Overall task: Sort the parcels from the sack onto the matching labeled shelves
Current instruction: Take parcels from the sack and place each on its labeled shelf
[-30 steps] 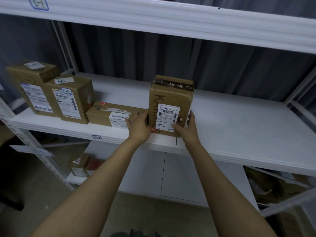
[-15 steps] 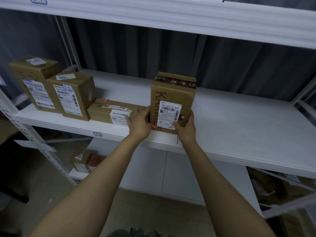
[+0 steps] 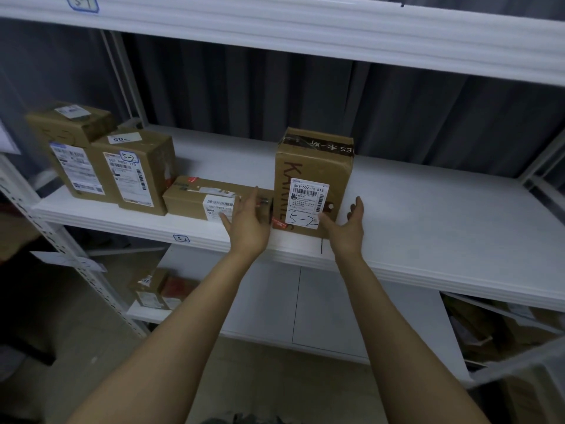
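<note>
A tall brown cardboard parcel (image 3: 312, 166) stands upright on the white middle shelf (image 3: 428, 234), its label hand-marked "5-2". The shelf's front edge carries a small "5-2" tag (image 3: 181, 239). My left hand (image 3: 250, 221) hovers just left of the parcel with fingers straight, apart from it. My right hand (image 3: 347, 228) is open at the parcel's lower right corner, fingers spread and off its side. A flat parcel (image 3: 204, 198) lies directly left of the tall one.
Two upright boxes (image 3: 134, 172) (image 3: 70, 148) stand at the shelf's left end. The top shelf (image 3: 305, 29) bears a "5-1" tag (image 3: 82, 2). A small box (image 3: 149, 290) sits on the lower shelf; cardboard (image 3: 489, 328) is piled at lower right.
Both hands held the tall parcel's sides before; now they have let go and drawn slightly outward. The parcel stands on the shelf by itself.
</note>
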